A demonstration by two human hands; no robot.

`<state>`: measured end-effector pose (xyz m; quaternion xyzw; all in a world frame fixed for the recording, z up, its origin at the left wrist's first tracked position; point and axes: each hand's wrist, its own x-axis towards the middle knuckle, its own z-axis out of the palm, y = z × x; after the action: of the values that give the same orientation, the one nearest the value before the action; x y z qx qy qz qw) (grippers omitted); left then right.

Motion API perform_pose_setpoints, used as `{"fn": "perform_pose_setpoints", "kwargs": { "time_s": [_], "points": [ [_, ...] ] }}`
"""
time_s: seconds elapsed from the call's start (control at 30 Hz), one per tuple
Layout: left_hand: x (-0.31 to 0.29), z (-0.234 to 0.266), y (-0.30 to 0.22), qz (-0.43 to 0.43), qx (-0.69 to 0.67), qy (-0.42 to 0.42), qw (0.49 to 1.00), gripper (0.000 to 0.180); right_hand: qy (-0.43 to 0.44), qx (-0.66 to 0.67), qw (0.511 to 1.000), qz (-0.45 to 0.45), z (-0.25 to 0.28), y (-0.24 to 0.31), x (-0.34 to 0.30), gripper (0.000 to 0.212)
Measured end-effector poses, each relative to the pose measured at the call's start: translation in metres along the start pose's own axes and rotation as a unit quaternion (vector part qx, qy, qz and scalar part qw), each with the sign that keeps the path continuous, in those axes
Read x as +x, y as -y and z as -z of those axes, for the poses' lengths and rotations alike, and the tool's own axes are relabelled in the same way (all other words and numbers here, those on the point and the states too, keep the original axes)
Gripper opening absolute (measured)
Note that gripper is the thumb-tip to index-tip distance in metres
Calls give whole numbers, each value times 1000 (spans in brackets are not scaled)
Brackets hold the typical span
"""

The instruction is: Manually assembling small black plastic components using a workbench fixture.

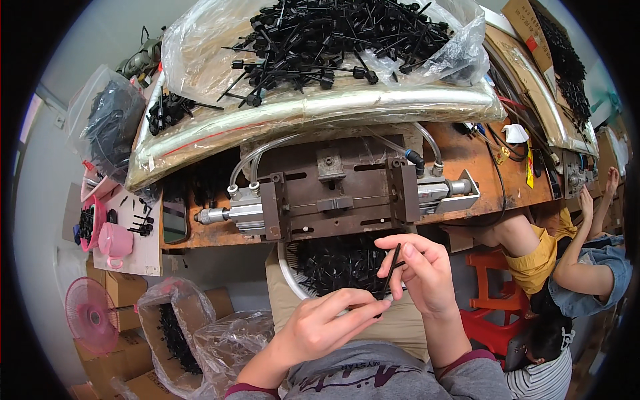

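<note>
A thin black plastic rod [393, 268] stands slanted between my hands, above my lap. My right hand [427, 275] has its thumb and fingers closed around the upper part; another short black piece seems to cross it there, too small to make out. My left hand [330, 323] pinches at the lower end, where a black tip shows below the fingertips. Just beyond my hands, a pale-rimmed basin [288, 275] full of black stemmed plastic parts [337, 263] rests on my lap. Past it, at the table edge, sits a brown metal fixture [333, 173] with an air cylinder [247, 217] on either side.
A plastic-lined tray [320, 103] heaped with black parts stands behind the fixture. Air hoses [253, 157] arch above it. Pink containers [115, 241] and a pink fan [92, 313] are at left, with a lined box [177, 340] below. At right, co-workers sit near red stools [493, 287].
</note>
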<state>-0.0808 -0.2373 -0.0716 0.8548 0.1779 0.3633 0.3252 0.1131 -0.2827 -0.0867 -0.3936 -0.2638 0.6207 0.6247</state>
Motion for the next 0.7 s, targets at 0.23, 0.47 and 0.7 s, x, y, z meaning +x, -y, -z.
{"fn": "perform_pose_setpoints", "kwargs": {
  "time_s": [0.23, 0.47, 0.7],
  "points": [
    [2, 1, 0, -4, -37, -31, 999, 28, 6, -20, 999, 26, 2, 2, -1, 28],
    [-16, 3, 15, 198, -307, -127, 922, 24, 49, 96, 994, 1, 8, 4, 2, 37],
    [-19, -1, 17, 312, -472, -177, 805, 41, 26, 89, 996, -10, 5, -1, 2, 30]
  ]
}}
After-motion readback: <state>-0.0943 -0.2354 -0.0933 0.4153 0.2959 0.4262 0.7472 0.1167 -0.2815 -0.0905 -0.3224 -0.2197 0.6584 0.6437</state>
